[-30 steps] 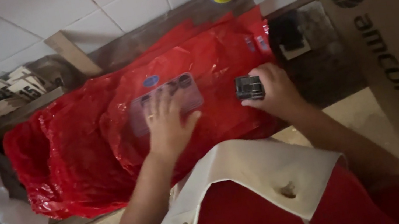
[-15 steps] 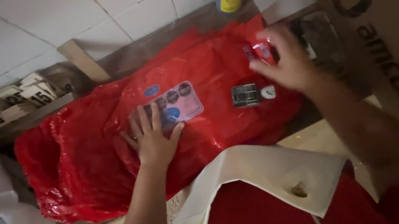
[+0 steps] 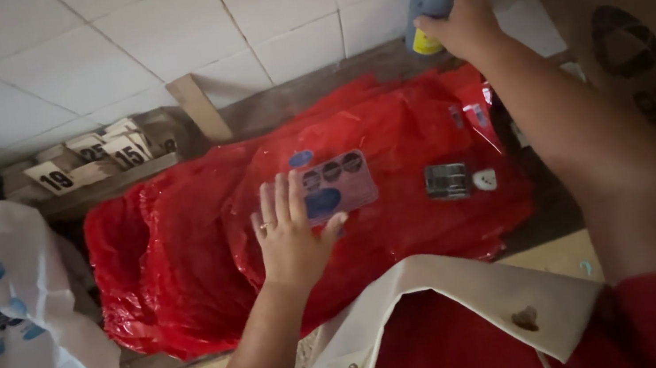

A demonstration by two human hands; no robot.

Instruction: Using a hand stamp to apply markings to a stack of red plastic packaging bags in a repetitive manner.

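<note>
A stack of red plastic bags (image 3: 176, 238) lies across a low shelf. My left hand (image 3: 290, 234) rests flat on it with fingers spread, touching the edge of a pale label (image 3: 337, 184) with blue and dark dots. A small dark metal stamp-like block (image 3: 446, 180) sits on the red plastic beside a small white piece (image 3: 485, 180). My right hand (image 3: 460, 12) reaches to the back wall and grips a grey spray can (image 3: 428, 9) with a red cap and yellow label.
A brown cardboard box (image 3: 647, 56) stands at the right. Numbered cards (image 3: 90, 158) fill a wooden tray at the back left. A white bag with blue dots (image 3: 0, 313) lies at the left. A white collar and red garment (image 3: 459, 314) are in front. White tiles line the wall.
My right hand let go of the dark block, left it on the red plastic, and moved up to the spray can. My left hand stayed on the bags near the label.
</note>
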